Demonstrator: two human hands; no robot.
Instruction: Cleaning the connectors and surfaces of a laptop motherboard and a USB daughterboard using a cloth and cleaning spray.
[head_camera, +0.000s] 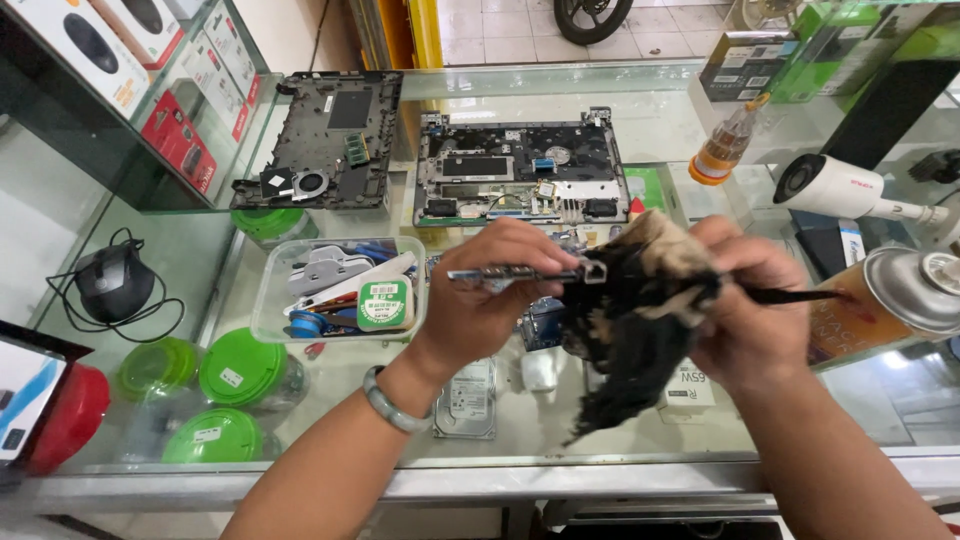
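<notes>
Wiping a small metal part over the glass counter (560, 455)

Left hand (490, 285) pinches the metal part (520, 272); right hand (750, 300) grips a dirty rag (640, 320), perhaps also a brush. A hard rub could bend the part.

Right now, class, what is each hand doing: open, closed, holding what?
Left hand: closed on a thin flat metal strip part.
Right hand: closed on a dirty blackened cloth and a slim black brush handle.
</notes>
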